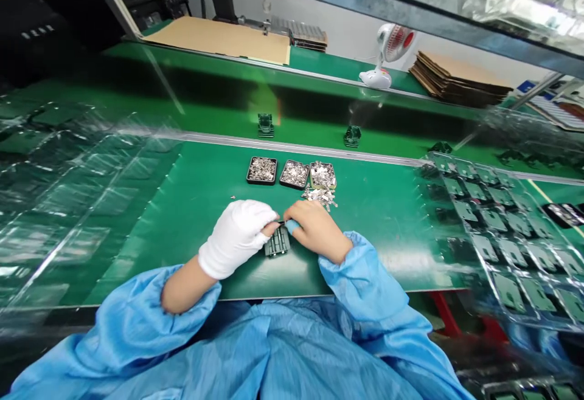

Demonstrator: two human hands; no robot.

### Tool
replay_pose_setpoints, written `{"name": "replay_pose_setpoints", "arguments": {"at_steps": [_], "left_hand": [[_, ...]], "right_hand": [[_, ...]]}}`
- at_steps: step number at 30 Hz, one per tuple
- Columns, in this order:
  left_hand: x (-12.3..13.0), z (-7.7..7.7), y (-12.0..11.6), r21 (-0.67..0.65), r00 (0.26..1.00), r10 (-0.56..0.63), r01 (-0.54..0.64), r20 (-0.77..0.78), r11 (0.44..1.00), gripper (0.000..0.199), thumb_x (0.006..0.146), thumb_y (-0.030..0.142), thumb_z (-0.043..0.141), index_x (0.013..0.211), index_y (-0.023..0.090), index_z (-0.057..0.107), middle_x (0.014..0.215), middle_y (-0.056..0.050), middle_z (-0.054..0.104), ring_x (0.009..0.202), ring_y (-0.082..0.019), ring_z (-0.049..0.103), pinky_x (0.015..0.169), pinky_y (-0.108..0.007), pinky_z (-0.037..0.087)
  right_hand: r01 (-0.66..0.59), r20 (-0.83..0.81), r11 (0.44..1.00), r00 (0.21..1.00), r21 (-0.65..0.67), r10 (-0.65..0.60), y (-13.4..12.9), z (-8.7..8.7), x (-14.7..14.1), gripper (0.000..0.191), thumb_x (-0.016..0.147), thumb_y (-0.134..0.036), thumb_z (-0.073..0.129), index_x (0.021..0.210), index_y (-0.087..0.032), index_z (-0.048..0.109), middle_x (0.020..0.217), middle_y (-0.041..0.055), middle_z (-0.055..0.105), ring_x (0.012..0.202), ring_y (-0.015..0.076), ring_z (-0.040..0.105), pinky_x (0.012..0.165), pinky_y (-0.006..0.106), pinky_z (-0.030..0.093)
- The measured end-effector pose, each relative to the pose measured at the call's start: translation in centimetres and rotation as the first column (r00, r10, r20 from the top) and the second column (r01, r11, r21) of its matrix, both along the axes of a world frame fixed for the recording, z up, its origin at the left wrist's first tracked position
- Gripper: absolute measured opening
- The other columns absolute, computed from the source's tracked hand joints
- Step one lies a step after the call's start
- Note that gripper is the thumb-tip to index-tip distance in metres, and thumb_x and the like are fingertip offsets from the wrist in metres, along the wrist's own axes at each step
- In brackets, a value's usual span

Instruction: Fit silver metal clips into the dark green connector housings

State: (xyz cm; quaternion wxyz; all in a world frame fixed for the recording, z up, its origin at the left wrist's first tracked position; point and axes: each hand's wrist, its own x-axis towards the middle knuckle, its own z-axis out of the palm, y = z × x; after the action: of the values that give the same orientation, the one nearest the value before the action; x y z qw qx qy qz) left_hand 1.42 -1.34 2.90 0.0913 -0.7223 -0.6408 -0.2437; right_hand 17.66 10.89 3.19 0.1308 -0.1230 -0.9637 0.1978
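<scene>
My left hand (239, 233), in a white glove with bare fingertips, is closed on the left upper edge of a small dark green part (277, 243). My right hand (314, 227), bare with a blue cover on one finger, is closed at the part's upper right edge. Fingertips of both hands nearly meet there; whether a tiny piece is between them is hidden. Beyond the hands stand three small black trays of silvery metal pieces: left (261, 170), middle (294, 174) and right (323, 175). A loose pile of such pieces (320, 196) lies in front of the right tray.
Clear plastic trays (68, 205) are stacked at the left. At the right, a clear tray (506, 224) holds many green parts. Two green parts (265, 125) (352, 136) sit on the belt behind a metal rail (292, 146). A fan (387, 53) stands farther back.
</scene>
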Motion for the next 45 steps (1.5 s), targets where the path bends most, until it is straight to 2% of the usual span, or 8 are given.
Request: {"name": "replay_pose_setpoints", "arguments": {"at_steps": [2, 4, 7, 9, 14, 17, 20, 45], "left_hand": [[0.3, 0.3, 0.3, 0.012, 0.999, 0.017, -0.017, -0.038, 1.000, 0.035, 0.092, 0.028, 0.039, 0.070, 0.016, 0.063, 0.070, -0.006, 0.065, 0.067, -0.020, 0.059, 0.064, -0.033, 0.044], [0.4, 0.3, 0.2, 0.039, 0.997, 0.075, -0.076, 0.013, 0.996, 0.036, 0.092, 0.027, 0.037, 0.066, 0.016, 0.060, 0.066, -0.006, 0.062, 0.063, -0.018, 0.057, 0.064, -0.032, 0.043], [0.3, -0.5, -0.1, 0.008, 0.976, 0.146, -0.149, 0.161, 0.989, 0.037, 0.092, 0.032, 0.038, 0.064, 0.017, 0.058, 0.064, -0.005, 0.060, 0.063, -0.018, 0.055, 0.065, -0.032, 0.044], [0.1, -1.1, -0.3, -0.042, 0.950, 0.128, -0.121, 0.285, 0.992, 0.035, 0.091, 0.035, 0.040, 0.067, 0.017, 0.059, 0.068, -0.005, 0.061, 0.067, -0.018, 0.057, 0.066, -0.031, 0.045], [-0.1, -2.7, -0.9, -0.155, 0.767, 0.111, -0.015, 0.632, 0.988, 0.028, 0.086, 0.035, 0.046, 0.097, 0.016, 0.062, 0.101, -0.007, 0.067, 0.094, -0.019, 0.062, 0.086, -0.032, 0.049], [-0.2, -3.6, -1.0, -0.271, 0.681, 0.133, 0.100, 0.720, 0.957, 0.028, 0.083, 0.035, 0.046, 0.096, 0.017, 0.063, 0.100, -0.006, 0.068, 0.094, -0.020, 0.063, 0.088, -0.033, 0.049], [-0.2, -4.0, -1.0, -0.309, 0.639, 0.175, 0.103, 0.749, 0.946, 0.029, 0.082, 0.036, 0.047, 0.096, 0.017, 0.063, 0.099, -0.006, 0.069, 0.093, -0.020, 0.063, 0.088, -0.034, 0.049], [0.0, -3.9, -1.0, -0.335, 0.630, 0.203, 0.098, 0.750, 0.937, 0.026, 0.081, 0.033, 0.045, 0.095, 0.018, 0.061, 0.100, -0.005, 0.068, 0.094, -0.020, 0.062, 0.089, -0.034, 0.048]], "right_hand": [[-0.018, 0.004, 1.000, 1.000, 0.007, 0.018, -0.9, 0.4, -0.5, 0.019, 0.080, -0.009, 0.048, 0.090, -0.018, 0.060, 0.088, 0.0063, 0.063, 0.086, 0.0210, 0.055, 0.081, 0.035, 0.040], [-0.021, -0.076, 0.991, 0.997, -0.133, 0.011, -1.4, 0.2, -0.9, 0.019, 0.080, -0.010, 0.048, 0.094, -0.018, 0.059, 0.090, 0.0056, 0.064, 0.085, 0.0193, 0.056, 0.081, 0.033, 0.042], [-0.019, -0.216, 0.904, 0.973, -0.426, -0.081, -1.6, -0.6, -1.1, 0.012, 0.084, -0.019, 0.051, 0.093, -0.019, 0.059, 0.087, 0.0023, 0.064, 0.079, 0.0150, 0.058, 0.074, 0.028, 0.046], [0.017, -0.245, 0.859, 0.955, -0.511, -0.165, -1.7, -1.2, -1.2, 0.009, 0.085, -0.023, 0.051, 0.085, -0.020, 0.059, 0.081, 0.0006, 0.063, 0.075, 0.0138, 0.058, 0.071, 0.026, 0.046], [0.044, -0.303, 0.906, 0.934, -0.421, -0.187, -1.8, -2.2, -1.3, 0.009, 0.085, -0.019, 0.053, 0.078, -0.020, 0.059, 0.087, 0.0037, 0.062, 0.088, 0.0168, 0.056, 0.082, 0.031, 0.044], [0.029, -0.286, 0.927, 0.947, -0.373, -0.144, -2.0, -2.9, -1.4, 0.007, 0.084, -0.017, 0.054, 0.079, -0.020, 0.058, 0.089, 0.0042, 0.061, 0.088, 0.0173, 0.055, 0.082, 0.033, 0.043], [0.030, -0.265, 0.942, 0.956, -0.333, -0.124, -2.1, -3.3, -1.4, 0.006, 0.085, -0.016, 0.053, 0.082, -0.020, 0.057, 0.091, 0.0042, 0.062, 0.089, 0.0176, 0.055, 0.082, 0.033, 0.042], [0.096, -0.225, 0.961, 0.962, -0.258, -0.157, -3.1, -3.3, -1.4, 0.007, 0.086, -0.018, 0.049, 0.082, -0.021, 0.054, 0.090, 0.0049, 0.061, 0.089, 0.0188, 0.054, 0.082, 0.035, 0.040]]}}
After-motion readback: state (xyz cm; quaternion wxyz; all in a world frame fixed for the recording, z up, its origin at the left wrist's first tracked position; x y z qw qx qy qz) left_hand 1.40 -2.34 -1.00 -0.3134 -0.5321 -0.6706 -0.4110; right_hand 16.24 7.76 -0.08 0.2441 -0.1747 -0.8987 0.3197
